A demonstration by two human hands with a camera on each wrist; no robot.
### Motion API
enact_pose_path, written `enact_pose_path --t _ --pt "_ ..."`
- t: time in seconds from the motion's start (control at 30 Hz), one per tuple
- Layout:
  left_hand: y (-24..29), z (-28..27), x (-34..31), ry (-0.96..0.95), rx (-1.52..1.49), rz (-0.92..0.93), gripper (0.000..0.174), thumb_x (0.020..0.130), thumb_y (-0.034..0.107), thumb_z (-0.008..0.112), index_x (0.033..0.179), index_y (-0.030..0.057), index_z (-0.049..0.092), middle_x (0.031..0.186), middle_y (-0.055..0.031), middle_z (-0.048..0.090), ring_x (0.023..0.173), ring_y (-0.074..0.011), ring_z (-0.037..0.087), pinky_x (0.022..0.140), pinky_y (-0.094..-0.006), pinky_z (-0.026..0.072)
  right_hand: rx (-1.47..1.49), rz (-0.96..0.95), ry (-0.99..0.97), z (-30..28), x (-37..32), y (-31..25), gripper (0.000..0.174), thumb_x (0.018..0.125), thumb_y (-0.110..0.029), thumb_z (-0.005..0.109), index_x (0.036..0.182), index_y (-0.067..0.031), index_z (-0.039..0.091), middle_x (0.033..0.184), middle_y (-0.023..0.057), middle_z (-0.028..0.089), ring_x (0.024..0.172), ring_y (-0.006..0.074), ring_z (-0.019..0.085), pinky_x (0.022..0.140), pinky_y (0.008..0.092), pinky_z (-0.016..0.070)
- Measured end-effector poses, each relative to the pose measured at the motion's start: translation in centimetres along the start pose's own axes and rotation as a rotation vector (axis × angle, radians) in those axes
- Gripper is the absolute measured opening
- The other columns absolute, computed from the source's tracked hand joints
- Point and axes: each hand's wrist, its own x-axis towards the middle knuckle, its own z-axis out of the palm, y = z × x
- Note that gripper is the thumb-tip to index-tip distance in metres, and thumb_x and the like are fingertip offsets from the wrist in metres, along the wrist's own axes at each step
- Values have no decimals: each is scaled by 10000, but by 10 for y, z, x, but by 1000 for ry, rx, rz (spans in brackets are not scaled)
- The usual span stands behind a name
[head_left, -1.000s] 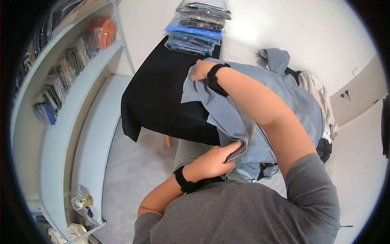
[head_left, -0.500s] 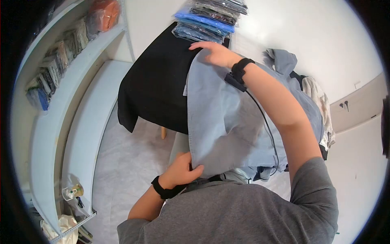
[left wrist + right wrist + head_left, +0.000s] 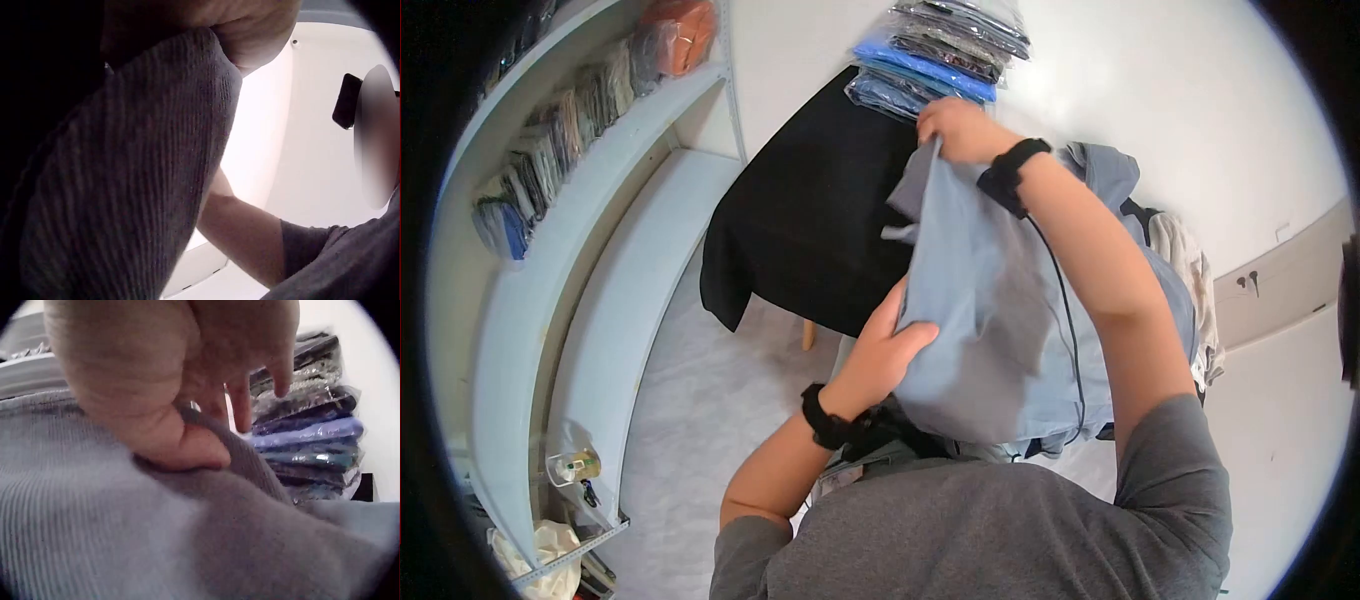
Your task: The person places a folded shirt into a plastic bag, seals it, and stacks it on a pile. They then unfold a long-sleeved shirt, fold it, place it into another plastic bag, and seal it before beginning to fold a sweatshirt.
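Note:
A grey-blue garment, finely ribbed in both wrist views, lies across the black-covered table, its near part lifted. At its far left corner my right hand pinches the cloth; in the right wrist view the thumb of that hand presses on the fabric, other fingers behind it. My left hand holds the near left edge, thumb on top and fingers under the cloth. Raised fabric fills much of the left wrist view below that hand, whose fingertips are hidden.
Behind the right hand stands a stack of bagged folded clothes. Shelves with more bagged items run along the left. Beige clothing lies at the table's right end. A black cable hangs from the right wrist.
Over the last second the near flap has spread out, and its left edge is now raised and folded. My left hand has moved up and left, my right hand to the right and farther up.

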Motion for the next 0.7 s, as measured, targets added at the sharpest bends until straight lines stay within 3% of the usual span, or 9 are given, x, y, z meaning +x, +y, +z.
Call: enact_pose_path --t 0.2,0.23,0.27,0.4,0.5,0.57,0.6,0.67,0.7 --pt "53 -11 47 -26 17 135 625 768 81 513 1357 -14 329 1225 -112 503 1044 -174 509 923 -287 384 -113 287 461 -45 5 32 214 661 -52 599 834 -146 681 1004 60 619 985 322 537 837 407 459" --pt "55 -19 50 17 -7 148 623 766 82 508 1357 -12 333 1208 -109 513 1028 -173 517 909 -287 396 -108 280 654 -44 8 24 172 635 54 575 773 -36 625 942 144 624 945 346 556 835 401 440" --pt "56 -29 51 59 -26 160 622 764 83 503 1356 -9 337 1190 -107 522 1012 -172 525 894 -288 408 -14 354 558 -37 17 39 192 698 -45 589 851 -128 671 1039 85 605 997 338 534 865 415 449" --pt "35 -72 40 358 -21 27 511 771 43 508 1271 -14 422 1128 -107 545 984 -155 525 843 -281 428 330 184 426 18 46 11 321 735 -35 600 1055 -68 592 1090 158 580 1034 331 532 887 385 428" --pt "3 -99 19 472 278 47 401 810 98 563 1181 -21 467 1077 -98 569 938 -147 530 811 -274 424 326 119 463 54 48 -12 325 794 -92 582 1118 -79 556 1136 163 564 1068 318 529 905 375 427" --pt "-9 -109 6 483 164 -91 396 830 192 627 1136 -24 499 1019 -82 594 909 -135 531 795 -267 418 473 313 94 47 42 -19 339 827 -189 565 1149 -85 552 1165 168 559 1101 336 515 917 391 424" --pt "-12 -111 0 485 168 -100 396 830 192 627 1136 -24 499 1019 -82 594 909 -135 531 795 -267 418 481 317 93 44 37 -25 339 827 -189 565 1149 -85 552 1165 168 559 1101 336 515 917 391 424" --pt "-20 -112 -7 399 121 -108 440 816 254 670 1126 -24 526 979 -73 612 880 -124 533 789 -273 421 147 761 -115 33 25 -34 394 806 -259 573 1144 -57 566 1158 189 566 1090 380 521 924 425 423" --pt "-26 -113 -12 351 127 -166 473 793 259 694 1136 -27 538 1023 -84 608 912 -135 536 809 -292 420 109 814 -183 27 15 -39 408 796 -305 566 1121 -59 587 1146 200 572 1079 358 534 904 421 432"
